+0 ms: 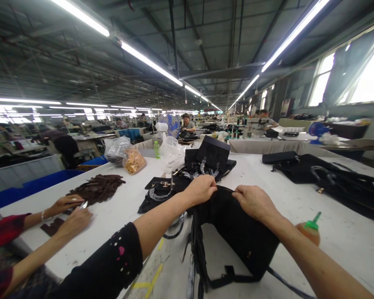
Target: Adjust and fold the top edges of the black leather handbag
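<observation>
A black bag (pixel 237 232) with straps hangs at the near part of the white table, held by its upper edge. My left hand (pixel 202 190) is closed on that edge, thumb and fingers pinching the fabric. A short way to the right, my right hand (pixel 254 201) pinches the same edge, its fingers closed. A black strap (pixel 226 280) loops below the bag's body. Just beyond my hands, more black bags (pixel 210 155) are piled, their handles wrapped in clear plastic. A smaller black bag (pixel 158 193) with a metal clasp lies left of the pile.
A glue bottle (pixel 310 230) with a green tip stands at right. Black bags (pixel 302 166) lie at far right. At left, a co-worker's hands (pixel 76 218) work beside dark brown strips (pixel 98 187). Plastic bags (pixel 134 160) and a green bottle (pixel 156 149) stand at the back.
</observation>
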Available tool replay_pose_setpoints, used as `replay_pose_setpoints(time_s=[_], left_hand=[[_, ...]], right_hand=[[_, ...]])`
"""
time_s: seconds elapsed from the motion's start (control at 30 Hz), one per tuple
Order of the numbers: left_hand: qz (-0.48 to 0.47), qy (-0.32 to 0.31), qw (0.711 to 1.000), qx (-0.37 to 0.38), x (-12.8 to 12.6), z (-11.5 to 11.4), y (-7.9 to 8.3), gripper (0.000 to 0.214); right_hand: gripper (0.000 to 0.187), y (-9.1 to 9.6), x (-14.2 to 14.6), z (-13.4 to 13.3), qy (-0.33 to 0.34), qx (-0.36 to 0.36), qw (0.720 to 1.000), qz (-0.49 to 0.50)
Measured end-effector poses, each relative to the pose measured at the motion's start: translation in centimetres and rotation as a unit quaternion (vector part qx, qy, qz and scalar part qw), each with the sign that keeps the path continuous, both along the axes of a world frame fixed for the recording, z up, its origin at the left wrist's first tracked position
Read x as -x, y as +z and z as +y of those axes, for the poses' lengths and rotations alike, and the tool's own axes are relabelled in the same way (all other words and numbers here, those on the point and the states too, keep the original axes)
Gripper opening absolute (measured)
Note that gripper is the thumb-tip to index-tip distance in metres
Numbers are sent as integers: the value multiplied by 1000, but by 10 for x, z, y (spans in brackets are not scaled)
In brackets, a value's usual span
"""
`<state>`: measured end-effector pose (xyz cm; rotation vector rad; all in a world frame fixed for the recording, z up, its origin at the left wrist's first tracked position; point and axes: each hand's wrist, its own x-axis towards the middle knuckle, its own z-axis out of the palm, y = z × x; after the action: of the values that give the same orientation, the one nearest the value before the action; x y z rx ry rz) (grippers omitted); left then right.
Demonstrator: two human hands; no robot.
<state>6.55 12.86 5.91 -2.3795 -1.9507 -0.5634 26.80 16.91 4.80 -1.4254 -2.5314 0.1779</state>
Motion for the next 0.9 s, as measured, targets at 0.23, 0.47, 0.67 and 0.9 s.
replay_pose_setpoints(time_s=[0.23, 0.47, 0.67, 0.9], left_hand=[[14, 15, 1000, -2, -1, 1, -4, 12], [21, 18, 1000, 7, -3, 1, -3, 10], [-1, 19, 1000, 13, -6, 1, -3, 8], [-90, 27, 995, 22, 10, -6, -4, 45]], right_hand=[[25, 1, 2, -2, -1, 0, 1000, 9], [26, 1, 0, 0, 3, 11, 1000, 9], [24, 9, 16, 7, 48, 29, 998, -7], [23, 14, 44, 28, 110, 37, 993, -13]])
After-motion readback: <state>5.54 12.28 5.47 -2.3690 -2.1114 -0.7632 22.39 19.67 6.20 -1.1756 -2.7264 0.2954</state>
